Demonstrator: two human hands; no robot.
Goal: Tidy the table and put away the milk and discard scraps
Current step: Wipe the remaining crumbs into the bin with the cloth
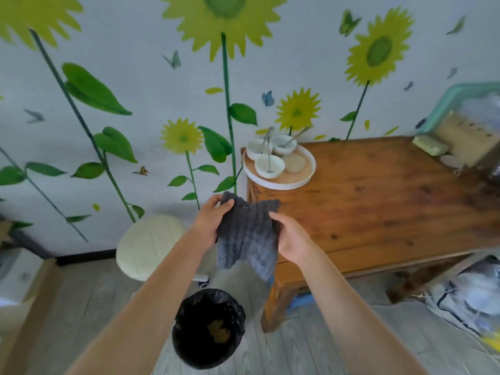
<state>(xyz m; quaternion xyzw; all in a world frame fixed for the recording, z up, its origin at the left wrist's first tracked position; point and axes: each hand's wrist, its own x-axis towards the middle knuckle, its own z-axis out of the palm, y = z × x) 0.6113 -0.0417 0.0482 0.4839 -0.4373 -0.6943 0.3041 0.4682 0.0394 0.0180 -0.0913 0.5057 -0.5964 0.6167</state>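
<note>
**Item: table-tidying, state at this moment**

**Progress.** The reddish-brown varnished wooden table (378, 201) is seen largely bare over its near half. A yellowish-brown scrap (218, 331) is seen lying at the bottom of the round bin lined with a glossy black plastic bag (208, 328), so the discarding is judged to be at least begun. The wiping is judged done or close to it. Still to be cleared, by this judgement, is the round tray with a white rim and pale wooden base (300, 174) at the far left corner of the table. No milk container can be made out; whether it has been put away cannot be told.

**Grip.** A dark grey ribbed cloth (247, 236) is held up in the air just off the table's near left corner, above the floor and short of the bin. Its upper left corner is pinched by the left hand (213, 215) between thumb and curled fingers. Its right edge is gripped by the right hand (290, 239), fingers folded round the fabric. The lower part hangs free.

**Materials and shapes.**
- Cloth: soft, thick, ridged in vertical ribs, limp.
- Tray contents: three small white glazed bowls (269, 165), each with a metal spoon, set close together; one pale round disc beside them.
- Table: knotted grain, glossy finish.
- Round cream padded stool (150, 244): quilted top, standing between wall and bin.
- Far right of the table: a pale green block (430, 145) and a mint plastic basket (443, 104), its contents blurred.
</note>
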